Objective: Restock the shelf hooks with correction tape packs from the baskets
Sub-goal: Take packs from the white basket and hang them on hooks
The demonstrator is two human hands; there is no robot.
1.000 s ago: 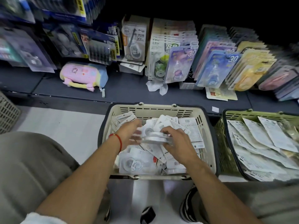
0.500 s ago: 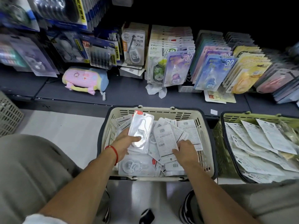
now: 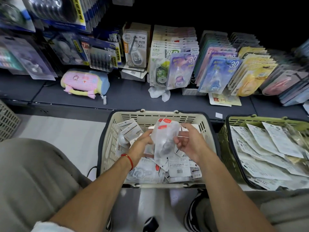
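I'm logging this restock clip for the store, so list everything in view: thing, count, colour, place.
held packs: a few, exact count unclear, clear with red tabs, above the beige basket
beige basket: one, dark rim, on the floor in the centre, full of white packs
green basket: one, on the right, full of white packs
grey basket: one, at the left edge, partly in view
hanging packs: many, blue, purple, yellow, pink, above the shelf
pouch: one, pink and blue, on the dark shelf
left hand: red cord at the wrist, holds the packs
right hand: holds the packs
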